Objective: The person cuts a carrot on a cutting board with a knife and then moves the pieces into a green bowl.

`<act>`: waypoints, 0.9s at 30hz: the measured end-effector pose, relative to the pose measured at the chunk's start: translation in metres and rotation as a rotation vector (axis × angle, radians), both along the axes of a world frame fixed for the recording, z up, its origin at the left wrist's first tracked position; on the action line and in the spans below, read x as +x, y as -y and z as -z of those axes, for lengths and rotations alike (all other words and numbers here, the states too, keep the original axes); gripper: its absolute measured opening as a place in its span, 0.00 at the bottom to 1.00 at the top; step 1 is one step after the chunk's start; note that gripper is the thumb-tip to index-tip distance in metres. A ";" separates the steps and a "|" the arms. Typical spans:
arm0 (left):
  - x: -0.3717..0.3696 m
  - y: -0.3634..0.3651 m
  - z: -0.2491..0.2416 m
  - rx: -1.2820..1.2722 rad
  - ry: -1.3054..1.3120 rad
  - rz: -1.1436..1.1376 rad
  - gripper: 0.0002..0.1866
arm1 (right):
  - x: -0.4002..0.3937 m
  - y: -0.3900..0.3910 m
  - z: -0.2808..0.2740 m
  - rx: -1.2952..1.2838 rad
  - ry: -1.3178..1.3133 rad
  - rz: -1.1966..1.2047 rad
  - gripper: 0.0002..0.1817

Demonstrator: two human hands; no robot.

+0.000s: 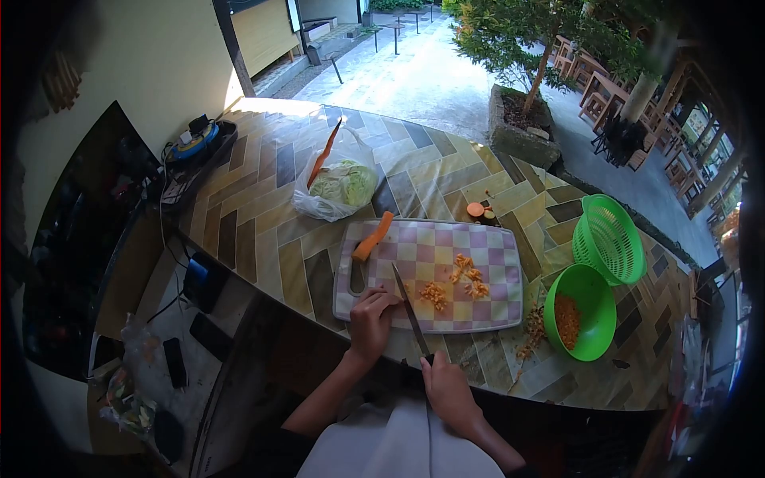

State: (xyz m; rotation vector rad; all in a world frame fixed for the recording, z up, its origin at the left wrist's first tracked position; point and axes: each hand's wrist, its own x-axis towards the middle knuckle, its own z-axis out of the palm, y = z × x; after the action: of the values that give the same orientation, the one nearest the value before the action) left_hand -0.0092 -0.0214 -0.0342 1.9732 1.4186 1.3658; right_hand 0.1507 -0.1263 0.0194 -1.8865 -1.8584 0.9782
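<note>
My right hand point(448, 386) grips the dark handle of a knife point(408, 307), its blade slanting up and left over the checkered cutting board point(498, 307). Curled at the board's front left edge is my left hand point(371, 320), fingertips beside or touching the blade; anything between them is hidden. A peeled carrot piece point(373, 237) lies by the board's handle slot. Diced carrot point(433, 295) sits right of the blade, with another pile of carrot bits point(470, 275) behind it. More chopped carrot point(566, 320) is inside a green bowl point(599, 307).
A green colander point(610, 239) stands behind the bowl. Carrot ends point(476, 209) lie behind the board, and scraps point(532, 331) lie beside the bowl. At the back left, a plastic bag point(319, 205) holds cabbage point(347, 183) and a long orange strip point(325, 155). Phones point(175, 362) rest lower left.
</note>
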 end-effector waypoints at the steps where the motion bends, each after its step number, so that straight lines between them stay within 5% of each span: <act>1: 0.000 -0.001 0.000 -0.004 0.000 0.002 0.09 | -0.001 -0.002 -0.001 -0.003 0.015 -0.009 0.18; 8: 0.002 0.005 0.002 -0.001 -0.057 -0.027 0.08 | 0.002 -0.016 -0.018 0.013 0.189 -0.054 0.17; 27: 0.017 -0.017 -0.034 -0.263 0.062 0.154 0.07 | 0.041 0.016 -0.008 0.081 -0.006 0.174 0.17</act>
State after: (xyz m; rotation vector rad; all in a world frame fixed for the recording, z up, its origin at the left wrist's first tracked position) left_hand 0.0080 -0.0043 0.0001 1.8128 1.3139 1.1021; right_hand 0.1914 -0.1424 0.0275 -1.9559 -1.6717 0.8376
